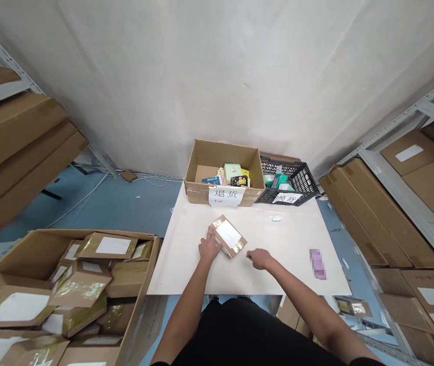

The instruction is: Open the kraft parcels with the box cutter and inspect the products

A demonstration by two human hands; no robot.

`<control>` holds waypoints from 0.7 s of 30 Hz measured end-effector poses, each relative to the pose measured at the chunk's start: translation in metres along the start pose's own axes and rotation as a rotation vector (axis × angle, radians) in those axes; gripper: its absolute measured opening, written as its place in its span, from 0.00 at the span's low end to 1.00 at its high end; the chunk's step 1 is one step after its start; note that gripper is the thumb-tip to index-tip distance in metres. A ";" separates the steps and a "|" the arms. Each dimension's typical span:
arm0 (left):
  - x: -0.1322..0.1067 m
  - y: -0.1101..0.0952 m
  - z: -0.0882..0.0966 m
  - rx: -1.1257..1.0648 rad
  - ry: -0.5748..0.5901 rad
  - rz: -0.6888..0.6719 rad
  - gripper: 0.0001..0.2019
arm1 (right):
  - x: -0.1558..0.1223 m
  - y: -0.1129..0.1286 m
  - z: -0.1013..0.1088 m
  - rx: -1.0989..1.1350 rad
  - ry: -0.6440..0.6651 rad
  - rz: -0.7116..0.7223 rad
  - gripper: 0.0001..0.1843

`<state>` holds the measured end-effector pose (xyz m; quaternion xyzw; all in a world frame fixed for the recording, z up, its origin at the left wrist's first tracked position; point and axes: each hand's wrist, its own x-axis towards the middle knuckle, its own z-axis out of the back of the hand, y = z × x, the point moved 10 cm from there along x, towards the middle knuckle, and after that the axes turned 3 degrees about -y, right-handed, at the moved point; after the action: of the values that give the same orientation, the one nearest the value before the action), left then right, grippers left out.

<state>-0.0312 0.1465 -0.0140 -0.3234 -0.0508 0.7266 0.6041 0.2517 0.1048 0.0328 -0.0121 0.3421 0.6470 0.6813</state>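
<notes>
**Parcel held at an angle between two hands on a white table**

The left hand (209,248) is spread against a small taped parcel (228,235), at its 8 o'clock, probably bracing it so it cannot slide. The right hand (259,258), just off the parcel at 4 o'clock, has its fingers curled together around what seems a small dark object (249,255), too small to identify. The parcel lies turned askew on the table (289,239), in front of the person, its white label (228,233) facing up; that slant likely suits the reach of both arms.

From the parcel, a tiny teal-marked item (276,219) lies at 2 o'clock and a blurred purple item (318,264) between 3 and 4, both well apart from it, leaving room for the hands.

At 12 o'clock stands an open cardboard box (197,193) of small colourful packs (232,171); touching or just beside it, towards 2, is a black crate (306,178) of teal packs (280,180). Paper signs on both face the person, presumably for easy reading.

Between 8 and 9 o'clock, a large carton (154,254) heaped with labelled parcels (77,282) sits beside the table, apparently within left-hand reach.
</notes>
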 end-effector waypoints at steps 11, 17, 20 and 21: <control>-0.013 -0.080 -0.033 0.157 -0.116 -0.010 0.41 | -0.021 -0.061 -0.007 0.782 -0.312 -0.297 0.38; 0.012 -0.105 -0.028 0.182 0.017 -0.305 0.36 | -0.009 -0.065 0.000 0.745 -0.412 -0.302 0.37; 0.019 -0.109 -0.033 0.167 0.076 -0.425 0.33 | -0.004 -0.068 0.000 0.766 -0.368 -0.312 0.34; 0.021 -0.108 -0.035 0.171 0.083 -0.429 0.33 | 0.000 -0.066 -0.001 0.769 -0.349 -0.309 0.33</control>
<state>0.0771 0.1828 -0.0002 -0.2822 -0.0318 0.5693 0.7715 0.3106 0.0934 0.0041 0.3003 0.4320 0.3560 0.7723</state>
